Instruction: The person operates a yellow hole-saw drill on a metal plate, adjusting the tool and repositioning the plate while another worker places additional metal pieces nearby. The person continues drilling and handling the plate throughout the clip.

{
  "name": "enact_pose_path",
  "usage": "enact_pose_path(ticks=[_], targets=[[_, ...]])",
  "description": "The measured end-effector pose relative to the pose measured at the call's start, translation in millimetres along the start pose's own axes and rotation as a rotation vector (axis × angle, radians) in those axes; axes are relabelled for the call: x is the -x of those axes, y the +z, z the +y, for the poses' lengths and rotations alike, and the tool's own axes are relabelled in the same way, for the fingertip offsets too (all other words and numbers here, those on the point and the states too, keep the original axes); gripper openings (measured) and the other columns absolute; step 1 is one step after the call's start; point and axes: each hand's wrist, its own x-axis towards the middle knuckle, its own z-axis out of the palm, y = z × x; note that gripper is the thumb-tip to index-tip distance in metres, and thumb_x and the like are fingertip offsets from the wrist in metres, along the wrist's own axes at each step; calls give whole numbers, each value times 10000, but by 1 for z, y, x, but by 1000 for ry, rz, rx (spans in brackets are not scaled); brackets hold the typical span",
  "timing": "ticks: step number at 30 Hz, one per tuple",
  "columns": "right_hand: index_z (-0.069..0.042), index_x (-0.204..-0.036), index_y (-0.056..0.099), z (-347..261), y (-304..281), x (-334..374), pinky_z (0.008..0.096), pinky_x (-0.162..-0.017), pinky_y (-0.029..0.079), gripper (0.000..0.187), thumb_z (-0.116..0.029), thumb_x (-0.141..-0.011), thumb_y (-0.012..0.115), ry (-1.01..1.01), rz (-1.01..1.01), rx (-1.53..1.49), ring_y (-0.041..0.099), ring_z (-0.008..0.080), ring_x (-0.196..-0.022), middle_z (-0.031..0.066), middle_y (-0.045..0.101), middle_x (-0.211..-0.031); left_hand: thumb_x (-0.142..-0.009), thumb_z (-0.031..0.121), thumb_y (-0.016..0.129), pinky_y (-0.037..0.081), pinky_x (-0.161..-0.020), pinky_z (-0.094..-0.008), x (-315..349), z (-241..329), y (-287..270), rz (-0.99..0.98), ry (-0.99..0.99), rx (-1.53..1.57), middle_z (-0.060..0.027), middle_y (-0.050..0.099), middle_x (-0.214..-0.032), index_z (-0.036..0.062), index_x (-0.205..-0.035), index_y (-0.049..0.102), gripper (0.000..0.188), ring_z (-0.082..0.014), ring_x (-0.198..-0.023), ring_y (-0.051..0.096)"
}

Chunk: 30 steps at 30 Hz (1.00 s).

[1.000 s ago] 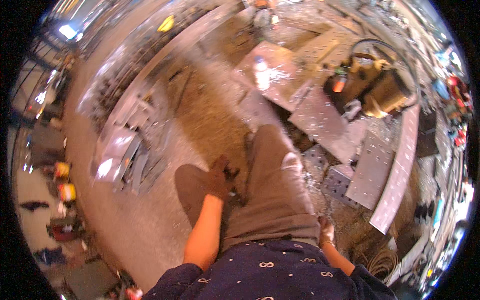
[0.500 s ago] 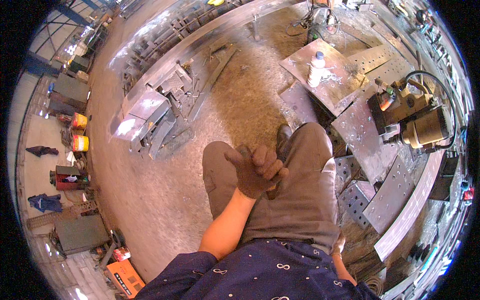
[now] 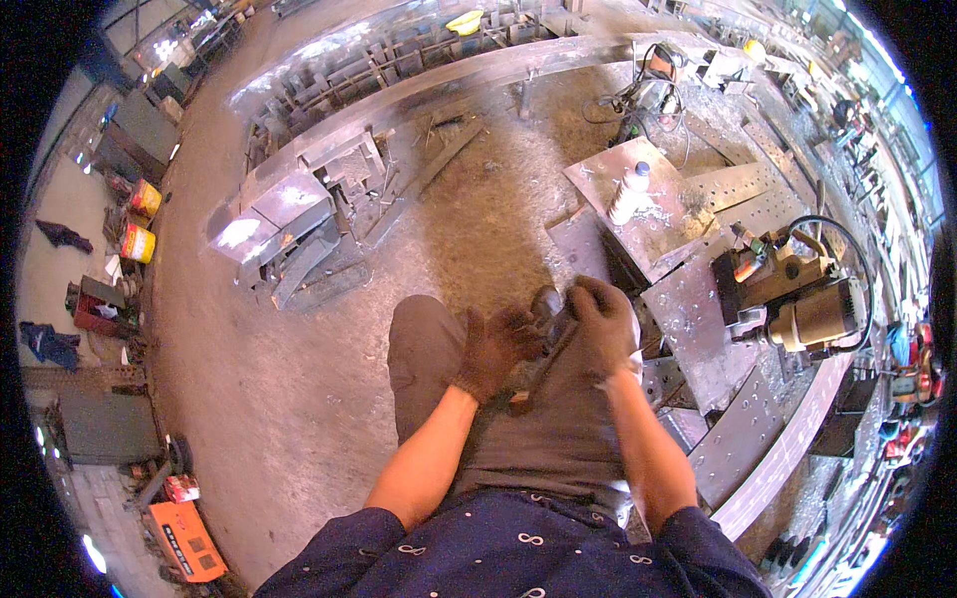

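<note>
My left hand [image 3: 493,351], in a dark brown work glove, is closed in front of my lap around a dark, narrow bar-like piece [image 3: 541,377] with a brownish lower end. My right hand [image 3: 602,324], gloved as well, is raised just to the right of it with fingers curled. The upper end of the piece reaches close to the right fingers; whether they touch it is unclear, and motion smears the detail. A dark shoe [image 3: 545,301] shows between the hands, beyond my knees.
A yellowish drilling machine [image 3: 812,314] with a black cable stands at the right among drilled steel plates [image 3: 740,431]. A white bottle [image 3: 629,194] sits on a steel plate ahead. Scrap steel pieces [image 3: 324,244] lie ahead left; an orange box [image 3: 186,541] is at the lower left.
My right hand has come up from beside my right hip to in front of my lap, near the left hand. The left hand has lowered slightly and shifted left. The whole view has tilted.
</note>
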Motion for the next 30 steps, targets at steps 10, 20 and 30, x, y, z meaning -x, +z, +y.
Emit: enact_pose_path(ticks=[10,20,30], targets=[[44,-1306,762,65,50,-7,327,-976,570,396,-276,-1075,730,393,-319,-310,710,190,-1105,97,780,-1226,-1042,904,238,495,-1166,-512,-3,-1,-11,-12,91,-419,-158,646,-1514,7,-1565,570,1090,-334,-1360,628],[52,-1264,787,52,50,0,374,-981,585,497,-378,-1014,797,224,-409,313,751,218,-1071,145,826,-1161,-1176,511,407,289,-1295,-475,17,13,35,181,265,-909,-141,444,-1698,78,-1665,486,658,-353,-1534,397],[56,-1223,810,75,59,-5,377,-977,589,501,-402,-1028,755,179,-357,349,783,253,-1065,188,838,-1126,-1168,587,443,521,-1117,-400,13,18,30,238,83,-659,-83,690,-1468,59,-1552,616,676,-222,-1260,669]])
